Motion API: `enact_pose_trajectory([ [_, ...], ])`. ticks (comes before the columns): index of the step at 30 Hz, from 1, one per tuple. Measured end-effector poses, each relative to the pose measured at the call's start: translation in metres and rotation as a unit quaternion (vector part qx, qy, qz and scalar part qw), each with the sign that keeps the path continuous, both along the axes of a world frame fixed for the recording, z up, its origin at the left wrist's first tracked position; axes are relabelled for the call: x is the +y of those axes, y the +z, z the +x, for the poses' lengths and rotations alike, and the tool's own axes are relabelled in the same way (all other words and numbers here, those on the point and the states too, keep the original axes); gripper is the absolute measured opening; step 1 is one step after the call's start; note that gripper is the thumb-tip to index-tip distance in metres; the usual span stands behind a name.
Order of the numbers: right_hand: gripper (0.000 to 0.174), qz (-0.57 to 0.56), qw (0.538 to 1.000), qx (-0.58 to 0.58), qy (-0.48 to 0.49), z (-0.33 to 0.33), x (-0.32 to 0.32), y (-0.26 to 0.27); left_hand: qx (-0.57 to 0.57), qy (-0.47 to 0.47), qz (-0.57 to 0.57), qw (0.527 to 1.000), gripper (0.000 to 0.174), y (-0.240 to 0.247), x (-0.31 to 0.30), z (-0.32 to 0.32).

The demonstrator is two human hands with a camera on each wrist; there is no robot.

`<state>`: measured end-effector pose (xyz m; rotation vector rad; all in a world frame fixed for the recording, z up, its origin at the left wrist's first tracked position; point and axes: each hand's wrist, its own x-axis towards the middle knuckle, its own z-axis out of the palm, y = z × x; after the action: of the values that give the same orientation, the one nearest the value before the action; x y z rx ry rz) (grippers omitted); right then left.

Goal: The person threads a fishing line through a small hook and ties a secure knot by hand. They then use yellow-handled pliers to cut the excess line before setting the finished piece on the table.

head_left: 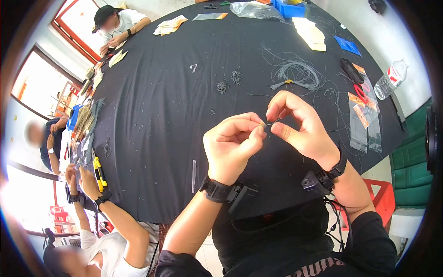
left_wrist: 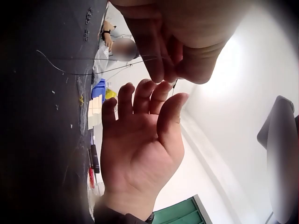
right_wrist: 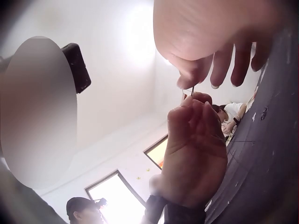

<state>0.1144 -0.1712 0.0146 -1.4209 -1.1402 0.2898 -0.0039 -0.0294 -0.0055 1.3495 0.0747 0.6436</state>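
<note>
In the head view, the left hand [head_left: 233,145] pinches a tiny thin piece [head_left: 266,124] between thumb and index finger above the black table. The right hand [head_left: 302,131] is just beside it, its thumb and index finger bent toward the piece with a gap between their tips. The left wrist view has the left hand [left_wrist: 187,37] on top, a fine line [left_wrist: 70,73] trailing from its fingers; the right hand [left_wrist: 140,144] is below, palm showing. In the right wrist view, a small dark bit [right_wrist: 192,90] is between the two hands' fingertips; its exact shape is unclear.
On the black table [head_left: 157,115] lie a coiled line bundle [head_left: 300,76], two small dark piles [head_left: 223,86], a clear strip [head_left: 194,176], red-handled scissors [head_left: 361,93] and plastic packets [head_left: 358,131]. A bottle [head_left: 391,80] is at the right edge. Other people sit at the left.
</note>
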Motion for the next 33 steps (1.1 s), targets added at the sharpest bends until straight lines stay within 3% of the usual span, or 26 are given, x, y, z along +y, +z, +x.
enact_pose_trajectory([
  [23,0.012,-0.022,0.999,-0.022,-0.044,-0.0043,-0.0001,-0.0020,-0.024,0.026,0.168,0.985,0.009,-0.0048,0.0073,0.0033],
  [33,0.011,0.002,1.000,-0.006,-0.025,-0.0057,0.0028,-0.0042,-0.016,-0.007,0.036,0.999,0.008,-0.0056,0.0047,0.0037],
])
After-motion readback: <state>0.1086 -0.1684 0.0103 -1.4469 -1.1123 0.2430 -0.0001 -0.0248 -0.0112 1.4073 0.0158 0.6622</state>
